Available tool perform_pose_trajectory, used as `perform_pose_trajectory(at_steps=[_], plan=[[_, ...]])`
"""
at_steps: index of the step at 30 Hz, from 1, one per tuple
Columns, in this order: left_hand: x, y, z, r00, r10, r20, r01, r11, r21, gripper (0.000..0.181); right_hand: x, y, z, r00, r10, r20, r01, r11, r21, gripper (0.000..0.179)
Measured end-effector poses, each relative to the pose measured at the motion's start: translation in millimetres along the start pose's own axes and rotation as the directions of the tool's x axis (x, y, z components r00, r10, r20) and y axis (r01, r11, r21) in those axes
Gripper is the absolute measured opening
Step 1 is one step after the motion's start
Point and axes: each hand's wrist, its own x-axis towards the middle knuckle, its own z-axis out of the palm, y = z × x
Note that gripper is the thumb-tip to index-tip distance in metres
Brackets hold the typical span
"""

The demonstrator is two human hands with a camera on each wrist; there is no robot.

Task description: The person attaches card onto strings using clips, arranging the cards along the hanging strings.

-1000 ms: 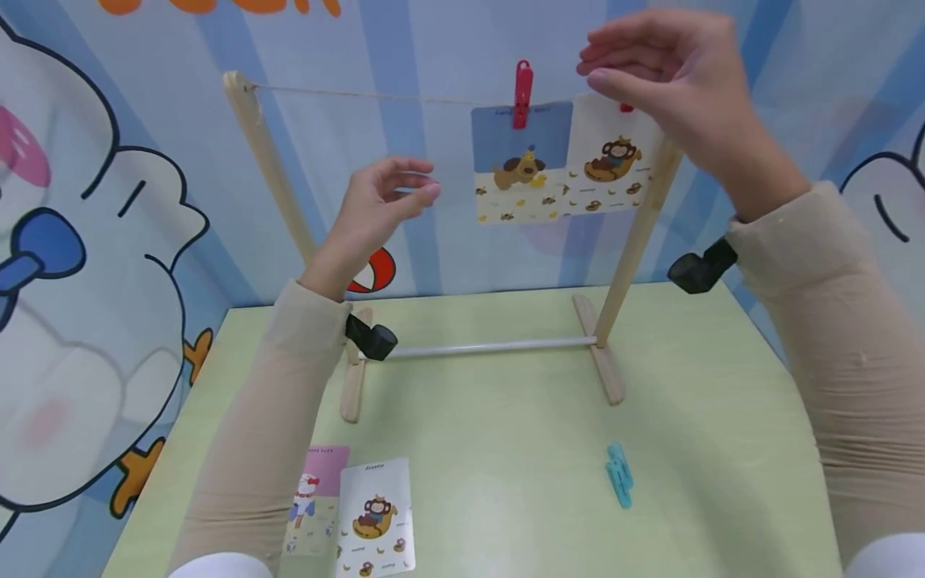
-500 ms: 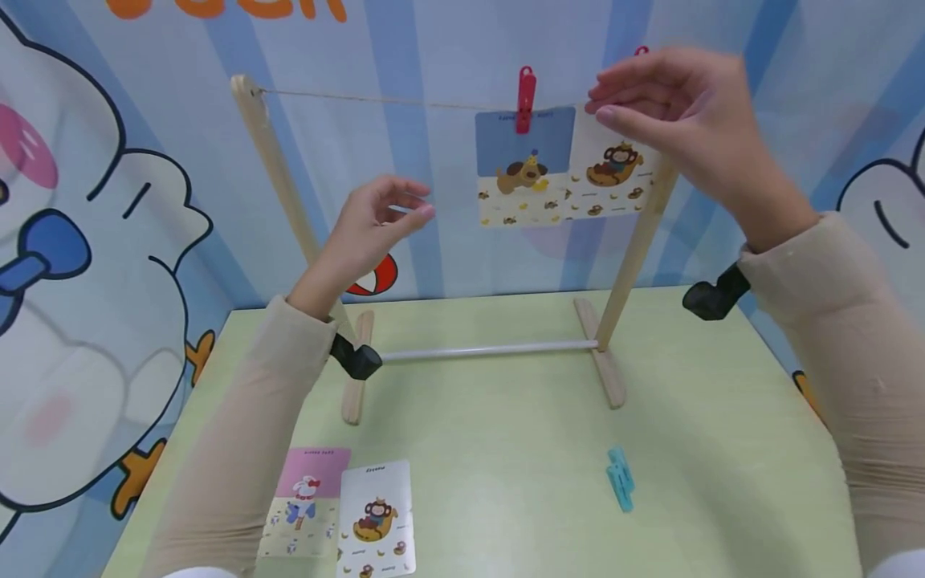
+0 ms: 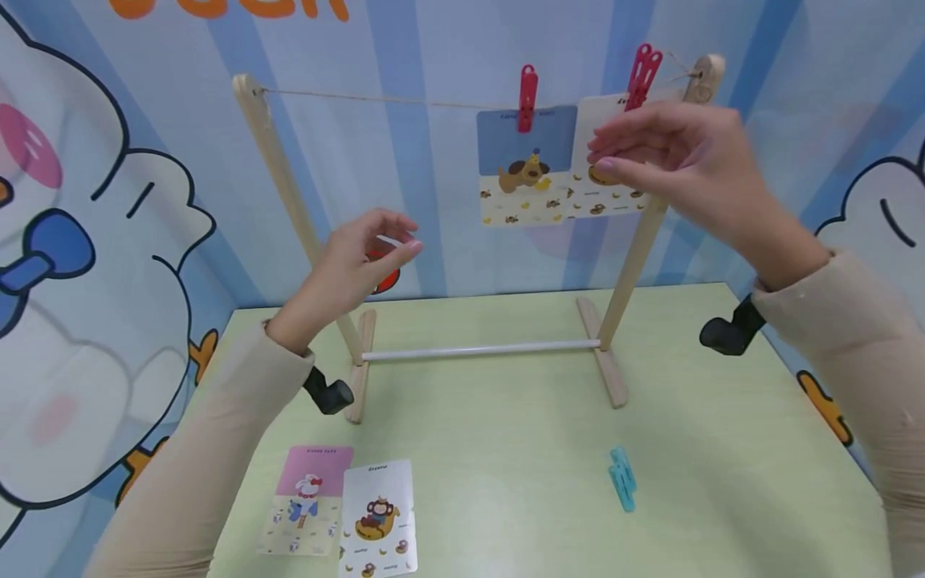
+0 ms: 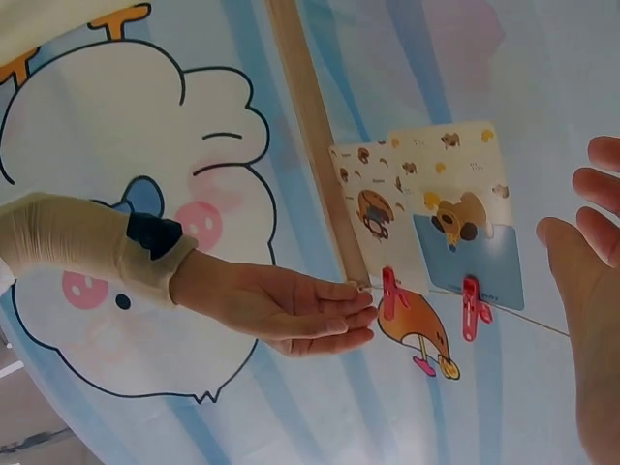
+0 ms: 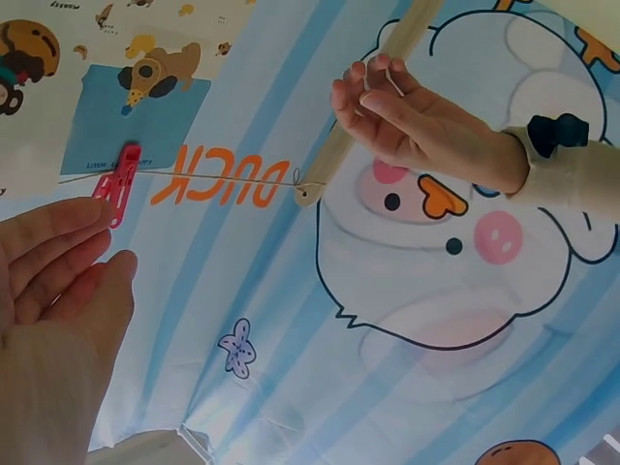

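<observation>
A card with a dog [image 3: 526, 189] and a white monkey card [image 3: 587, 128] hang side by side from a string [image 3: 376, 99]. One red clothespin [image 3: 528, 96] clips the dog card; another red clothespin [image 3: 641, 76] is at the top of the monkey card. My right hand [image 3: 694, 172] is raised in front of the monkey card, hiding part of it, with loosely bent fingers and nothing held. Left of the cards, my left hand [image 3: 354, 261] hovers in the air, also holding nothing. The left wrist view shows the right hand [image 4: 291, 308] beside the clothespins.
The string spans a left wooden post [image 3: 289, 185] and a right wooden post [image 3: 632, 265], joined low by a white rod [image 3: 480, 351]. On the table [image 3: 506, 457] lie a pink card [image 3: 307, 498], another monkey card [image 3: 378, 518] and a light-blue clothespin [image 3: 622, 479].
Both hands have come down, the left also slightly leftward. The red clothespin on the hanging monkey card and the right post's top, hidden before, now show above the right hand.
</observation>
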Motion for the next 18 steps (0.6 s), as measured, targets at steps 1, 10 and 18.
perform_pose_trajectory(at_steps=[1, 10, 18], plan=[[-4.9, 2.7, 0.5, 1.000, -0.006, 0.011, 0.006, 1.000, 0.008, 0.033, -1.8, 0.8, 0.8, 1.000, 0.000, 0.007, 0.000, 1.000, 0.009, 0.028], [-17.2, -26.2, 3.1, 0.999, 0.025, 0.025, -0.027, 0.998, 0.055, 0.031, -15.8, 8.7, 3.1, 0.999, -0.024, 0.040, 0.023, 1.000, 0.020, 0.028], [-38.8, -39.6, 5.5, 0.998, -0.033, 0.062, 0.029, 0.998, 0.063, 0.032, -30.9, 14.1, 5.2, 0.995, 0.050, 0.084, -0.052, 0.999, 0.014, 0.027]])
